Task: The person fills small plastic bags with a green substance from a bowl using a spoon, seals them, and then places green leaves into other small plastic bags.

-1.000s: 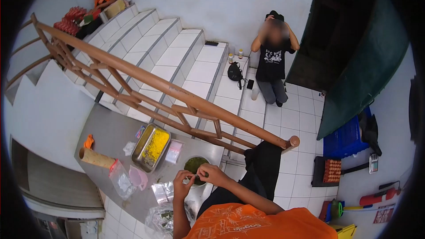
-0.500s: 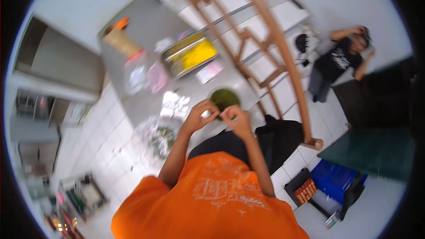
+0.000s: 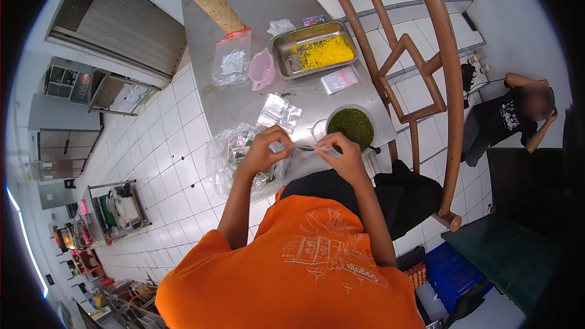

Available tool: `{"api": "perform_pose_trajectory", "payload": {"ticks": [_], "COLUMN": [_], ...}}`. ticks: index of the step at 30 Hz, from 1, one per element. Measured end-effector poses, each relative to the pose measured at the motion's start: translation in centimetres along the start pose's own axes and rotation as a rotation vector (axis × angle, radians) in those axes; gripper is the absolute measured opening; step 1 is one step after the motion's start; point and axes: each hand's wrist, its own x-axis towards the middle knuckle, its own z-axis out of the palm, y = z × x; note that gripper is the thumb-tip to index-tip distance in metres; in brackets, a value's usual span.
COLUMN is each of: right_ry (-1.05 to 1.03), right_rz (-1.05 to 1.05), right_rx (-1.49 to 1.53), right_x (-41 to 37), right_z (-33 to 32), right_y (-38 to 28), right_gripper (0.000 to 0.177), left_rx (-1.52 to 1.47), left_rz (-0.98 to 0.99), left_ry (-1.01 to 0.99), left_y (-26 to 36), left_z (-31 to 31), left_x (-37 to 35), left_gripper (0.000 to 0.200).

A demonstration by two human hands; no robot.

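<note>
Between my two hands, over the table's near edge, a small clear plastic bag (image 3: 304,147) is stretched sideways. My left hand (image 3: 270,150) pinches one end of it, and my right hand (image 3: 339,153) pinches the other. Just beyond my right hand is a round container of chopped green herbs (image 3: 351,126). A big clear bag with small packets (image 3: 226,152) lies beside and below my left hand. Flat silvery packets (image 3: 280,113) rest on the steel table (image 3: 228,109) beyond my hands.
Farther back are a metal tray of yellow pieces (image 3: 317,51), a pink scoop (image 3: 262,69), a zip bag (image 3: 232,57), a pack of small bags (image 3: 340,79) and a cardboard roll (image 3: 220,10). A brown railing (image 3: 448,85) runs along the right; beyond it is a person (image 3: 512,115).
The view has turned and shifted, and the picture is sharper. My hands are a little farther apart, with the small bag visible between them.
</note>
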Motion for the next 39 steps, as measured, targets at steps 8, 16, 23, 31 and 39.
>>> {"api": "perform_pose_trajectory", "payload": {"ticks": [8,16,23,31,39], "right_ry": [0.024,-0.063,0.218,0.481,0.416], "right_rz": [0.170,0.430,0.434,0.591,0.503], "right_rx": [-0.067,-0.152,-0.305,-0.297,-0.221], "right_x": [-1.0,-6.1,-15.8,-20.3,-16.8], "right_z": [-2.9,-6.9,-11.5,-13.7,-12.5], "right_y": [1.1,1.3,2.0,0.6,0.2], "right_gripper": [0.014,0.013,0.026,0.022,0.022], "left_rx": [0.377,0.461,0.638,0.549,0.641], "left_rz": [-0.655,-0.671,-0.531,-0.447,-0.445], "left_ry": [-0.261,-0.011,0.214,0.407,0.468], "left_y": [-0.7,-10.9,-16.5,-22.8,-18.5], "left_z": [-9.3,-2.8,5.0,5.2,1.1], "left_x": [-3.4,6.0,12.5,12.1,10.9], "left_gripper": [0.030,0.050,0.047,0.028,0.038]}}
